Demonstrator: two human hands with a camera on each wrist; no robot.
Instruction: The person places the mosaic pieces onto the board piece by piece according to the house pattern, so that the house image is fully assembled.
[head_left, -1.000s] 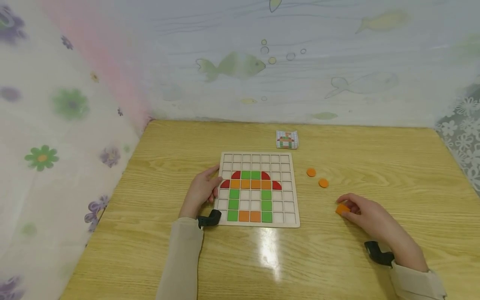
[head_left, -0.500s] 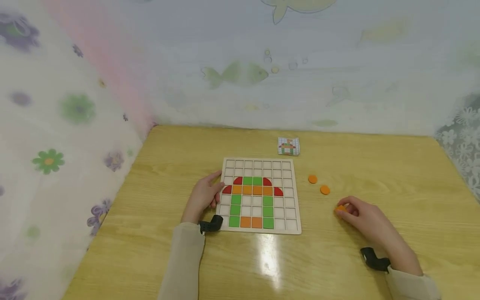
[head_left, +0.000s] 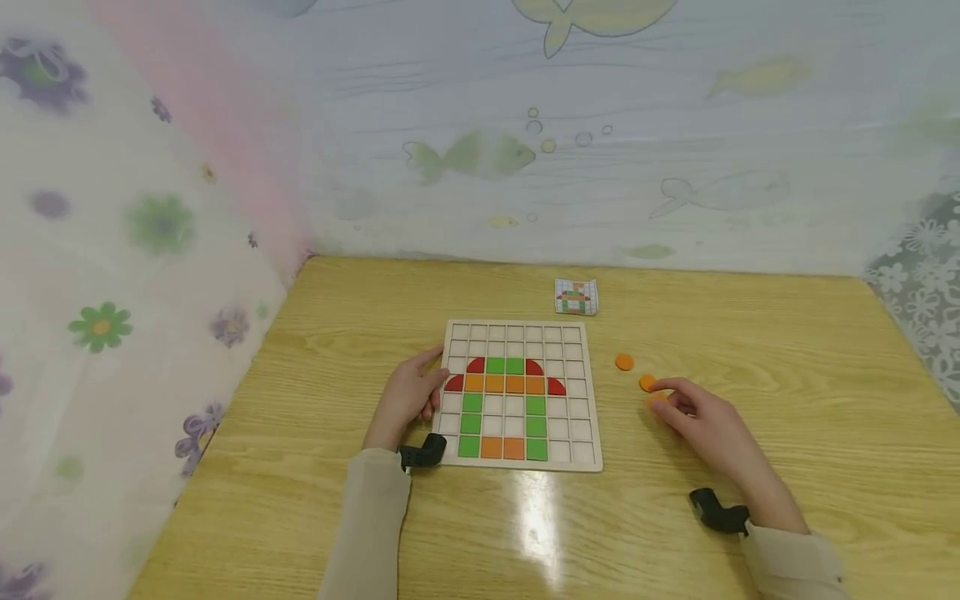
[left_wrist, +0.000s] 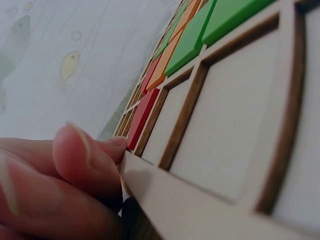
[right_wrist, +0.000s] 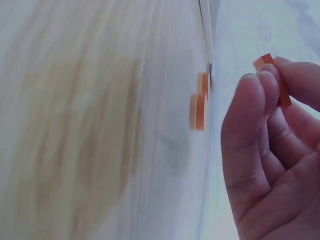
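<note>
A wooden grid board (head_left: 564, 461) lies mid-table, with green, orange and red tiles set in its cells in an arch-like pattern. My left hand (head_left: 406, 396) holds the board's left edge; in the left wrist view a fingertip meets the rim (left_wrist: 165, 195) beside a red tile (left_wrist: 142, 119). Right of the board, my right hand (head_left: 708, 427) pinches a thin orange tile (right_wrist: 285, 96) between thumb and fingers, which partly cover it. Close to those fingertips lies one orange disc (head_left: 646, 382), and a second orange disc (head_left: 624, 362) sits farther back.
Behind the board lies a small printed card (head_left: 576, 297) with a coloured grid picture. A fish-patterned wall covering (head_left: 480, 167) rises at the table's far edge, and a flower-patterned one (head_left: 150, 333) stands at the left.
My right hand has moved left and slightly away from me with the orange tile, up to the nearer disc. The left hand stays at the board's edge. The head view has tilted slightly up.
</note>
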